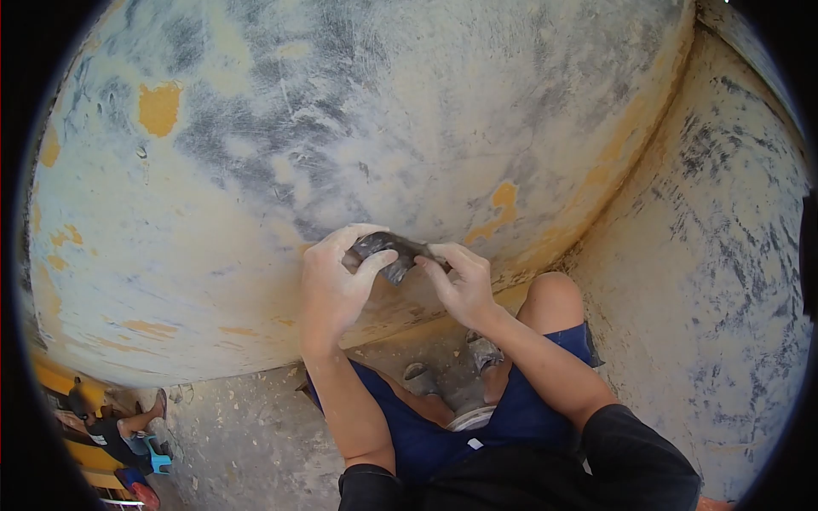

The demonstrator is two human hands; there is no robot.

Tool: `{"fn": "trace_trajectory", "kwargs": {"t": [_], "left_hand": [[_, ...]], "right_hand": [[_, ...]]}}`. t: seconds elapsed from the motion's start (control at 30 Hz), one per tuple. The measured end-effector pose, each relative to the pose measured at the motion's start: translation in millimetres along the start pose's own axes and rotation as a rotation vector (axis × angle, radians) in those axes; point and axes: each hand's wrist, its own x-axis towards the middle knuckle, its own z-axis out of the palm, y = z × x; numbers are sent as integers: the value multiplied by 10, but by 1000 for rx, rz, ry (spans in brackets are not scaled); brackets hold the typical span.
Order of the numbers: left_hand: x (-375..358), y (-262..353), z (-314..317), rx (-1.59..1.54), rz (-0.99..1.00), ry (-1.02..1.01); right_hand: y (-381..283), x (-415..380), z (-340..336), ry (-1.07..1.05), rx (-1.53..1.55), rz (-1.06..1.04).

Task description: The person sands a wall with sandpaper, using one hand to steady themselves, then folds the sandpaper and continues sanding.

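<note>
Between my two hands is a dark, folded sheet that looks like sandpaper [400, 255], bent and partly shiny. My left hand [345, 264] is curled round its left end, thumb in front and fingers behind. At the right end, my right hand [460, 277] pinches the sheet between thumb and fingers. White dust coats both hands. Just beyond them rises a wall [341, 153] with pale filler, dark scuffed areas and patches of yellow paint.
A second scuffed wall [699, 255] meets the first in a corner at the right. My bent knee [550, 298] is near that corner. Below lies a dusty, speckled floor [247, 434]. Another person [106, 430] sits at the lower left by a blue stool [157, 456].
</note>
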Motion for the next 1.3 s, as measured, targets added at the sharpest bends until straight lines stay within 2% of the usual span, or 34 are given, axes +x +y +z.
{"fn": "trace_trajectory", "kwargs": {"t": [0.03,0.07,0.1,0.13,0.17,0.23,0.3,0.33,0.4,0.43,0.53,0.57,0.63,0.7,0.73,0.8,1.07,1.3], "left_hand": [[-9,59,35,87,47,71],[-2,67,90,90,44,71],[15,61,153,180,200,160],[32,50,205,270,357,249],[51,43,248,272,353,251],[90,15,307,407,482,378],[139,-66,347,397,477,451],[162,-92,349,383,476,522],[204,-110,323,424,484,558],[219,-119,314,459,496,592],[219,-51,255,466,452,568],[193,-2,205,467,452,566],[105,78,71,580,397,418],[65,66,2,582,394,391],[61,57,-14,585,393,367],[70,46,-6,557,436,370],[55,-38,-25,576,551,294],[140,-52,57,499,534,480]], "right_hand": [[21,25,8,-2,4,3],[51,59,17,23,-29,-81],[70,81,25,49,-62,-165],[71,91,40,47,-59,-163],[64,103,61,62,-46,-140],[48,110,112,72,-29,-117],[33,126,166,122,102,61],[19,142,197,117,107,60],[-32,184,262,132,412,274],[-76,208,297,128,417,275],[-154,265,348,231,588,305],[-143,273,350,278,503,246],[-110,286,347,325,418,190],[-44,302,300,351,178,-146],[-12,291,280,351,178,-144],[36,263,242,290,71,-294],[-19,243,238,249,69,-256],[-194,422,314,308,260,-76]]}}
